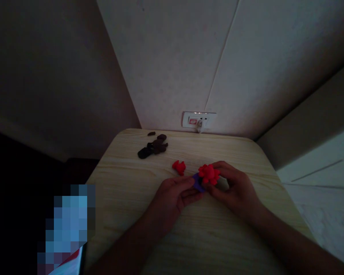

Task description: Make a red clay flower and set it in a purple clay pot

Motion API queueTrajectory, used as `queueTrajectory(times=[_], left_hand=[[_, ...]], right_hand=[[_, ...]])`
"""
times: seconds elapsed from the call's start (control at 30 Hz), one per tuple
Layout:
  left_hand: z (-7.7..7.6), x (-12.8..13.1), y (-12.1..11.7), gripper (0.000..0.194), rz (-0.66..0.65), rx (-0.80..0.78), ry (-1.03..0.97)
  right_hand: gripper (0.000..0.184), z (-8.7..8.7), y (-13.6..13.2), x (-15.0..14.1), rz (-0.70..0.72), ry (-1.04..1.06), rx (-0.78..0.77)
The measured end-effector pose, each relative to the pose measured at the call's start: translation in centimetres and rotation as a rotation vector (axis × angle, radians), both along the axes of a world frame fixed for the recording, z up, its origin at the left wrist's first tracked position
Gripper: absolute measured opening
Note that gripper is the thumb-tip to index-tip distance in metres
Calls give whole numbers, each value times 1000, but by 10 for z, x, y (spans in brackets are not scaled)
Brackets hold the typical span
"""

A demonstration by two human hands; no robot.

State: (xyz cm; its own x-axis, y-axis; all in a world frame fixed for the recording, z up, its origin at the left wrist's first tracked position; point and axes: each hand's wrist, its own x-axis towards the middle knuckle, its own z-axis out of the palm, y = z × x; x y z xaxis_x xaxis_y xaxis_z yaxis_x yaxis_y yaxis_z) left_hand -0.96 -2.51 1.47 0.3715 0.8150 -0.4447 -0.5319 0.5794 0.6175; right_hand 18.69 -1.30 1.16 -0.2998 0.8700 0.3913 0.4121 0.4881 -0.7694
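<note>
Over the wooden tabletop (218,229), my left hand (174,193) pinches a small purple piece (199,183) between thumb and fingers. My right hand (235,185) holds a red flower-shaped piece (209,174) with rounded petals, its fingers and thumb closed at the right and lower edges. The red piece is up against the purple one and partly covers it; whether the two are joined I cannot tell. A dark bit shows between them. Just beyond my left hand lies a small red lump (179,167) with pointed ends.
Dark brown and black lumps (157,146) lie at the table's back left, a small brown bit (151,133) behind them. A wall socket (200,120) with a plug sits behind the table's back edge. A lit screen (71,225), pixelated, is at lower left.
</note>
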Motion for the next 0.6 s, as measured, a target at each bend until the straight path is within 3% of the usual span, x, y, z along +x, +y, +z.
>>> queueTrajectory(times=[0.6], left_hand=[[0, 0, 1, 15, -4, -6, -22]], right_hand=[[10, 0, 0, 1, -26, 4, 1]])
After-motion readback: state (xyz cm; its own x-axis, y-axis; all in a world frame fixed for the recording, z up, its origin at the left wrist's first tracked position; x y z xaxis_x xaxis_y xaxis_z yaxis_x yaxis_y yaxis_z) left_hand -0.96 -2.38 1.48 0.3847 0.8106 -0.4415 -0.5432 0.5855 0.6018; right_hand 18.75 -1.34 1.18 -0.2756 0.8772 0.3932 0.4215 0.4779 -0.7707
